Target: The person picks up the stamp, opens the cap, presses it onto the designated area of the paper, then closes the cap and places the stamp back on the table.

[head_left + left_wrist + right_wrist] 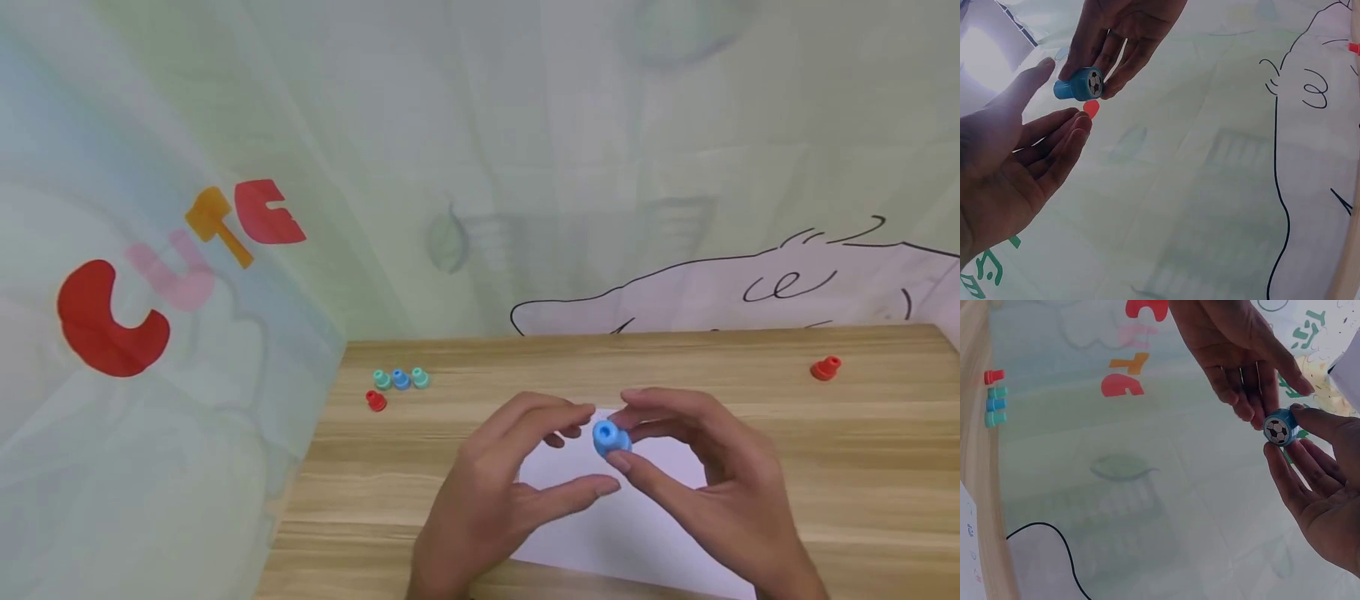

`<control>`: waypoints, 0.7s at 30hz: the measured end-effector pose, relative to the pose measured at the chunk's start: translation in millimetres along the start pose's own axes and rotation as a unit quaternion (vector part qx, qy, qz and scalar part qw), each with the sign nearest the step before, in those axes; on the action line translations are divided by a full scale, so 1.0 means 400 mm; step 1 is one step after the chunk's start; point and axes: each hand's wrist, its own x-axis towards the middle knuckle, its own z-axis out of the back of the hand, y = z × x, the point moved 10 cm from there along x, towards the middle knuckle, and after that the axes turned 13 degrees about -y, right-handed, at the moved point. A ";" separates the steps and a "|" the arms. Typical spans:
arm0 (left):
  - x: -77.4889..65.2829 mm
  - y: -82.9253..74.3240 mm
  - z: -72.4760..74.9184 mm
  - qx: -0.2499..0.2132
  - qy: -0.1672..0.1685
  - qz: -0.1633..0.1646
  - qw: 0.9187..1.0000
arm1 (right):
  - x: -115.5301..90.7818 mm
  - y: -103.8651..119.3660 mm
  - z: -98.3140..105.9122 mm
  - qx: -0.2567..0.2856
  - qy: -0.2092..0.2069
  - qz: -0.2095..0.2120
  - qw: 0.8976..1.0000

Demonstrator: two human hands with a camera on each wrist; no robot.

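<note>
My right hand (pixel 723 483) pinches a blue toy stamp (pixel 611 438) between thumb and fingers, above a white sheet of paper (pixel 600 529). In the right wrist view, a soccer ball picture (pixel 1277 431) shows on the stamp's round end. Beside it, on the other side, is my left hand (pixel 502 479), its thumb and fingers spread apart with nothing between them. The left wrist view has a small gap between the left fingertips (pixel 1082 119) and the stamp.
At the table's back left stand two green stamps (pixel 382 380) (pixel 421 378), a blue stamp (pixel 401 379) and a red stamp (pixel 376 401). Another red stamp (pixel 826 368) is at the back right. A printed curtain (pixel 465 167) hangs behind the wooden table (pixel 352 500).
</note>
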 end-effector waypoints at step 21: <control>-0.017 0.089 0.041 0.054 -0.041 0.070 0.995 | 0.014 -0.008 0.062 0.055 -0.051 0.055 0.996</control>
